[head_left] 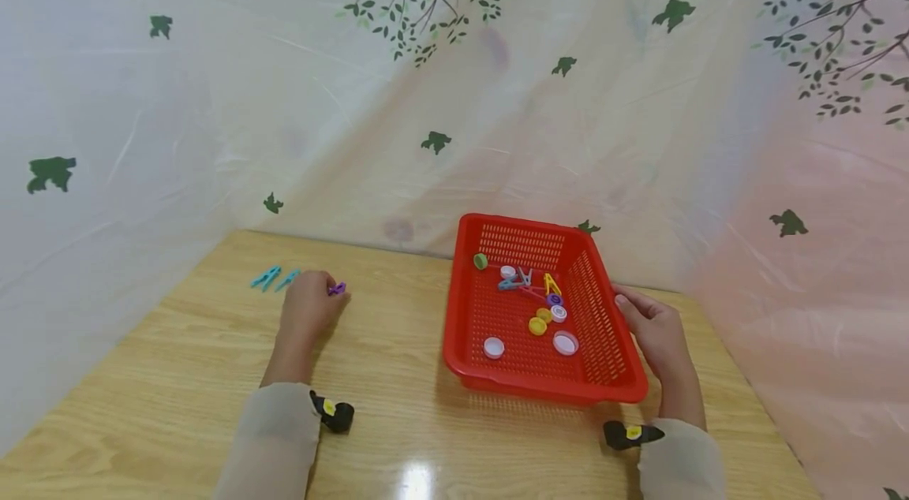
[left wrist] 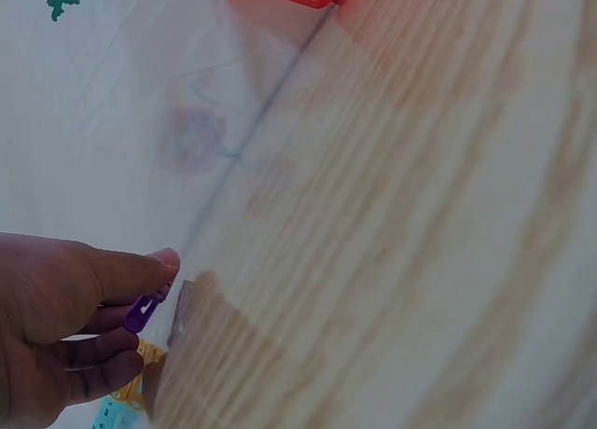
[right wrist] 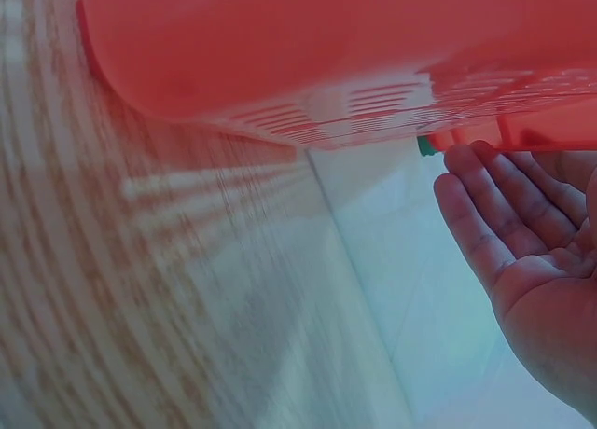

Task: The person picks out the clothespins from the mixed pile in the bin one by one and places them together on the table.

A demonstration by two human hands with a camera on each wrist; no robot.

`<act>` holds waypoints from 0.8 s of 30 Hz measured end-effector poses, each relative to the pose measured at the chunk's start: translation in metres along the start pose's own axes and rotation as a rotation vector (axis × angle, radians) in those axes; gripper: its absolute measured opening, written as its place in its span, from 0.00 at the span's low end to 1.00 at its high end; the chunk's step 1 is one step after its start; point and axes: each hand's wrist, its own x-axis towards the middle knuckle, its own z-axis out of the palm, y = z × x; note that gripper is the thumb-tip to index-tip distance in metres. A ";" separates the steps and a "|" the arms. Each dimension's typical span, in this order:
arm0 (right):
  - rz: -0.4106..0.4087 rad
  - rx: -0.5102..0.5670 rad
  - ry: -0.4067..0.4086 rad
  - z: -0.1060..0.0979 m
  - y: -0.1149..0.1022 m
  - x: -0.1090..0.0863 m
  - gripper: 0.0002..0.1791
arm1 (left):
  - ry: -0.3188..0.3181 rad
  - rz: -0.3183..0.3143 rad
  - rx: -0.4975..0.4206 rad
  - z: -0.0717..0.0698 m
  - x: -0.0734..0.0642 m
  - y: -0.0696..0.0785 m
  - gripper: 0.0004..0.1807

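My left hand (head_left: 308,306) pinches a small purple clothespin (head_left: 337,289) over the left part of the table. In the left wrist view the purple clothespin (left wrist: 141,313) shows between thumb and fingers, with an orange clothespin (left wrist: 128,392) and a turquoise one (left wrist: 108,413) partly hidden beyond them. Two blue clothespins (head_left: 266,277) lie just left of that hand in the head view. On the right, my right hand (head_left: 656,328) holds the right rim of a red basket (head_left: 454,311), thumb on top. Its fingers (right wrist: 494,200) reach under the rim in the right wrist view.
Inside the basket are several bottle caps, among them a white cap (head_left: 493,348), a yellow cap (head_left: 537,326) and a green cap (head_left: 480,261), plus several clothespins, one a yellow clothespin (head_left: 551,285). A leaf-printed curtain (head_left: 341,129) borders the wooden table (head_left: 398,326) behind and at both sides.
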 end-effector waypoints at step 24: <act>-0.020 0.005 -0.006 -0.001 0.001 0.000 0.33 | -0.164 0.006 0.023 -0.009 -0.002 -0.005 0.21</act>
